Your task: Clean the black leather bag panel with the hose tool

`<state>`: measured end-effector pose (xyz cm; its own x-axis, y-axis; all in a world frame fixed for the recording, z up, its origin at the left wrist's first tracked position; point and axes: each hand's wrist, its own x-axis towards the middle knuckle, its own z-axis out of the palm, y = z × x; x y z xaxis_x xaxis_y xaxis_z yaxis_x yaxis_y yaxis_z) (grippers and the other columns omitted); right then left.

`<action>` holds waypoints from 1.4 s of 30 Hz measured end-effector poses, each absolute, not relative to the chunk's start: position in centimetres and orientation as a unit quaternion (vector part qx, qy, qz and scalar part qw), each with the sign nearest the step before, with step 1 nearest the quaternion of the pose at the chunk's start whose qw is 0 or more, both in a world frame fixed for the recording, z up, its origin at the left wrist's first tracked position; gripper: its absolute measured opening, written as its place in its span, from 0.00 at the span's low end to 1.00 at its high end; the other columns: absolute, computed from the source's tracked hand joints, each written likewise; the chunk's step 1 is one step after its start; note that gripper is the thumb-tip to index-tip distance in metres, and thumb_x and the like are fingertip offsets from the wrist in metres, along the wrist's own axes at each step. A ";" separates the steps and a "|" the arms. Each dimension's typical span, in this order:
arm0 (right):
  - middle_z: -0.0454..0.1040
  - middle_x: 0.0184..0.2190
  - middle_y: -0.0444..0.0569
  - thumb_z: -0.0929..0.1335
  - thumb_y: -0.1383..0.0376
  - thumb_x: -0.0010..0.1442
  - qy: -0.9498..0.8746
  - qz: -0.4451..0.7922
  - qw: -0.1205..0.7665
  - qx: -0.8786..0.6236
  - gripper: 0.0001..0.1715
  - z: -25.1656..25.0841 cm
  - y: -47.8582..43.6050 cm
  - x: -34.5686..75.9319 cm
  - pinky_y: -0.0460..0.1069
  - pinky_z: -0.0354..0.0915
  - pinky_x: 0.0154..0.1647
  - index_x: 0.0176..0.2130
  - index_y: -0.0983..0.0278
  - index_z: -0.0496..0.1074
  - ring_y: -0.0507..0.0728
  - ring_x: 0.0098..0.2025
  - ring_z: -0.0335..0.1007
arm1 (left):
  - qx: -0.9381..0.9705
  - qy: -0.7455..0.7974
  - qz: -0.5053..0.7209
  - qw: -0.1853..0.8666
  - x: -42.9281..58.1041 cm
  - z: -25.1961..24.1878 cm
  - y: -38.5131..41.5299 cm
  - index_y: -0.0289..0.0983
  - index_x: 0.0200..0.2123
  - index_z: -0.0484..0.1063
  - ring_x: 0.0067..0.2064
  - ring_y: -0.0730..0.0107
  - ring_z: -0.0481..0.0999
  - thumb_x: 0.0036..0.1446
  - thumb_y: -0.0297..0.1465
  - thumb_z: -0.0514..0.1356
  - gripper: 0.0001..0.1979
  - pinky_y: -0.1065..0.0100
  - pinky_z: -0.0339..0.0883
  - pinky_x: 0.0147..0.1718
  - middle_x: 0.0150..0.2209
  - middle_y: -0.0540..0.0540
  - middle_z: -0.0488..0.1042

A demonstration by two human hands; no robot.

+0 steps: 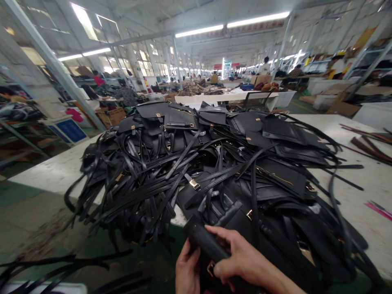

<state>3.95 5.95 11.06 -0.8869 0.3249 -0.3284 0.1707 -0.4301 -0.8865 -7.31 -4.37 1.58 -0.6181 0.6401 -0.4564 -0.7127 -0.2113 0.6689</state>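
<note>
A rolled black strap (205,241) is held at the near table edge, just before a large heap of black straps and bag panels (214,163) on the white table (367,192). It is gripped by the right hand (245,261), fingers curled over it; the left hand (187,271) is pressed against its underside.

Left hand (187,270): under the black rolled handle (204,241), gripping from below.
Right hand (241,258): fingers curled over it.
Pile (214,171): black leather straps and bag panels, gold buckles, heaped on the white table (361,196).
Background: people at far benches.
</note>
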 end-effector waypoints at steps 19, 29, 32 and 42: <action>0.69 0.47 0.47 0.70 0.76 0.38 -0.517 0.821 0.107 -0.216 0.42 10.8 5.6 9.3 0.50 0.58 0.51 0.54 0.62 0.61 0.61 0.50 0.62 | -0.065 0.477 0.756 0.442 -7.1 3.1 -2.5 0.34 0.31 0.74 0.33 0.67 0.75 0.37 0.28 0.66 0.13 0.70 0.67 0.35 0.31 0.45 0.77; 0.72 0.41 0.47 0.68 0.79 0.36 -0.522 0.819 0.111 -0.211 0.44 10.7 5.4 8.0 0.49 0.64 0.42 0.54 0.63 0.60 0.58 0.41 0.68 | -0.016 0.486 0.757 0.436 -6.6 2.9 -3.2 0.35 0.32 0.74 0.31 0.69 0.73 0.36 0.28 0.67 0.15 0.72 0.67 0.31 0.30 0.46 0.76; 0.69 0.45 0.48 0.70 0.75 0.39 -0.529 0.818 0.093 -0.206 0.39 11.6 5.5 8.5 0.50 0.59 0.50 0.52 0.63 0.64 0.59 0.47 0.65 | -0.023 0.493 0.756 0.431 -6.8 2.7 -2.9 0.35 0.33 0.74 0.31 0.70 0.73 0.35 0.29 0.67 0.16 0.72 0.67 0.31 0.32 0.46 0.76; 0.71 0.41 0.46 0.66 0.77 0.36 -0.492 0.821 0.131 -0.258 0.48 12.3 6.6 7.7 0.43 0.64 0.25 0.57 0.62 0.55 0.53 0.29 0.69 | -0.072 0.483 0.760 0.429 -6.2 2.8 -2.8 0.36 0.36 0.74 0.40 0.60 0.74 0.33 0.27 0.68 0.20 0.65 0.68 0.40 0.38 0.43 0.76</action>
